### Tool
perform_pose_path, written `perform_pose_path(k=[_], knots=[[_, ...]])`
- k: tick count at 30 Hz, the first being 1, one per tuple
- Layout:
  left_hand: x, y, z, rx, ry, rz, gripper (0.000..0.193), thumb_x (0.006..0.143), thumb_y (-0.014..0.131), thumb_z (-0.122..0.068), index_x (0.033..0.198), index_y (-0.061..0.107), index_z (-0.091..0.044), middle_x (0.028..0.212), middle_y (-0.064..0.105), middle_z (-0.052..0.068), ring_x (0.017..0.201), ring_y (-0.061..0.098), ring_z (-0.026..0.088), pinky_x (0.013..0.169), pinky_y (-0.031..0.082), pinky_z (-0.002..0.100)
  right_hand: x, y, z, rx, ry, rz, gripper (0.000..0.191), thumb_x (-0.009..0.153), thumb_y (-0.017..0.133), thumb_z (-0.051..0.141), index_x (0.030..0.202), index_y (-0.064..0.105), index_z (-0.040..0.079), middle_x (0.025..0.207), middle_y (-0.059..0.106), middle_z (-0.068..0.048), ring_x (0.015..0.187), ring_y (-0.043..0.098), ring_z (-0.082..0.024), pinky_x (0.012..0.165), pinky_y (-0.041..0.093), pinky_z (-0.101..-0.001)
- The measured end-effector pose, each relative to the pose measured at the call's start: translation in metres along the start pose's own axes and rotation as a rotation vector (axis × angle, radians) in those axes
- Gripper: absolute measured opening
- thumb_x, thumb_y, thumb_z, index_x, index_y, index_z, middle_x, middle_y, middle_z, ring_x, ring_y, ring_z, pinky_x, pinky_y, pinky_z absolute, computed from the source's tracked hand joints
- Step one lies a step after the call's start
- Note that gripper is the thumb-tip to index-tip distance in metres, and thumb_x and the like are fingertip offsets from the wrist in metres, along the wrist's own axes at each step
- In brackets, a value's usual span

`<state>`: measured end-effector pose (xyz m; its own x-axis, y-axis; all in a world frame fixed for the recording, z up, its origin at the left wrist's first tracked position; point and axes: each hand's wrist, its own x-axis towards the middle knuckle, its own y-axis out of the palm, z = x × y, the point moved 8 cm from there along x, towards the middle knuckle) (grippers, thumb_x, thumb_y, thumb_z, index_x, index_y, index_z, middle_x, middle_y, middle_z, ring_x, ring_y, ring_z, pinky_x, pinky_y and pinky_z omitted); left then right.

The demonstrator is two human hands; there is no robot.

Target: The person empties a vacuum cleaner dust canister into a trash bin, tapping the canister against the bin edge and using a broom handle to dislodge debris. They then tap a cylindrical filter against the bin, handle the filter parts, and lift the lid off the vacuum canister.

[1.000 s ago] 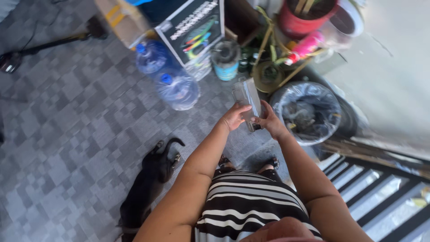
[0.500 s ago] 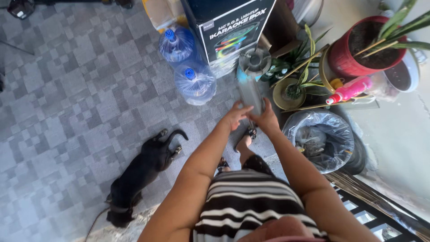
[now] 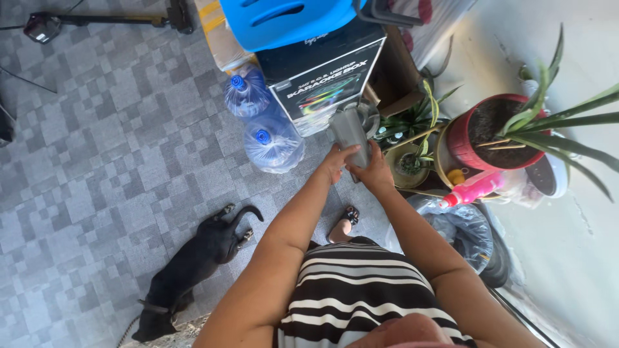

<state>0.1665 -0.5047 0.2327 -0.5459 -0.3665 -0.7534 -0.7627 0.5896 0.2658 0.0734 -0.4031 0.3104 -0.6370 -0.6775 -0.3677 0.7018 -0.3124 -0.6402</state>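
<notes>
Two hands are gripping one grey tapered container (image 3: 350, 132): left hand (image 3: 335, 162) and right hand (image 3: 371, 173) both closing around its lower end, long axis pointing away from the body, above the floor (image 3: 97, 148) beside the water bottles (image 3: 271, 143).

Both hands, left hand (image 3: 335, 162) and right hand (image 3: 374, 173), grip a grey tapered container (image 3: 350, 131); a black dog (image 3: 193, 264) lies near left.
</notes>
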Motion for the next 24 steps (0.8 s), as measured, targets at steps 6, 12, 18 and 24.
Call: perform_pose_path(k=[6, 12, 18, 24], knots=[[0.006, 0.03, -0.014, 0.127, -0.058, 0.133, 0.092, 0.062, 0.078, -0.063, 0.143, 0.054, -0.027, 0.146, 0.058, 0.007, 0.138, 0.047, 0.034, 0.112, 0.011, 0.071, 0.009, -0.007, -0.033, 0.439, 0.179, 0.121, 0.109, 0.069, 0.087, 0.038, 0.16, 0.029, 0.018, 0.135, 0.062, -0.017, 0.113, 0.068, -0.028, 0.086, 0.059, -0.0418], [0.011, 0.024, -0.069, 0.494, 0.001, 0.163, 0.086, 0.072, 0.071, -0.074, 0.137, 0.065, -0.018, 0.141, 0.064, 0.011, 0.135, 0.051, 0.034, 0.114, 0.027, 0.063, 0.021, -0.024, -0.054, 0.633, 0.286, 0.126, 0.105, 0.073, 0.085, 0.029, 0.159, 0.027, 0.016, 0.146, 0.053, -0.015, 0.113, 0.066, -0.027, 0.076, 0.059, -0.0418], [0.001, -0.065, -0.272, 0.898, 0.527, -0.314, 0.075, 0.08, 0.075, -0.063, 0.128, 0.066, -0.006, 0.13, 0.064, 0.015, 0.116, 0.066, 0.031, 0.101, 0.051, 0.043, 0.035, -0.032, -0.057, 0.851, 0.353, 0.13, 0.105, 0.076, 0.083, 0.025, 0.161, 0.023, 0.015, 0.142, 0.057, -0.015, 0.112, 0.064, -0.028, 0.077, 0.058, -0.0436], [-0.007, -0.139, -0.429, 0.414, 0.92, -0.485, 0.094, 0.078, 0.089, -0.015, 0.154, 0.034, -0.002, 0.142, 0.059, 0.022, 0.131, 0.059, 0.033, 0.107, 0.049, 0.038, 0.054, -0.038, -0.001, 1.077, 0.191, 0.272, 0.083, 0.081, 0.076, 0.033, 0.154, 0.041, 0.011, 0.131, 0.057, -0.009, 0.112, 0.059, -0.025, 0.082, 0.058, -0.046]])
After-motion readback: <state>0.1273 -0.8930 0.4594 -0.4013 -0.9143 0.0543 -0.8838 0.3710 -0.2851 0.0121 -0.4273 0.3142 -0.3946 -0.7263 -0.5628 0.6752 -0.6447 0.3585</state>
